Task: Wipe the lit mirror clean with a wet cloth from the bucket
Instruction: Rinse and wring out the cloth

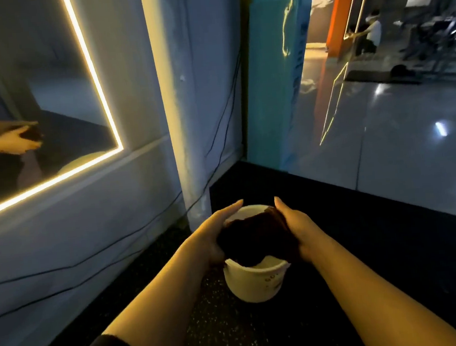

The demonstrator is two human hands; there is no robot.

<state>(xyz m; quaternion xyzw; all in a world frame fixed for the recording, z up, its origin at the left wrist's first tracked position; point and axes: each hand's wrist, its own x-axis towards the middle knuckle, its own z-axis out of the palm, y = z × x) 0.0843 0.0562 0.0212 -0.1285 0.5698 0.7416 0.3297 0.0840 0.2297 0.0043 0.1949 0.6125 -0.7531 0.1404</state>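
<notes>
A dark bunched cloth sits between my two hands, right above a white bucket on the dark speckled floor. My left hand grips the cloth's left side with the index finger stretched forward. My right hand holds the right side, fingers wrapped under it. The lit mirror hangs on the white wall at the upper left, edged by a glowing strip; both hands and the cloth show in its reflection.
Black cables run down the wall and along its base. A white pillar stands just behind the bucket, a teal panel beside it. Glossy grey floor opens to the right, with a person and equipment far back.
</notes>
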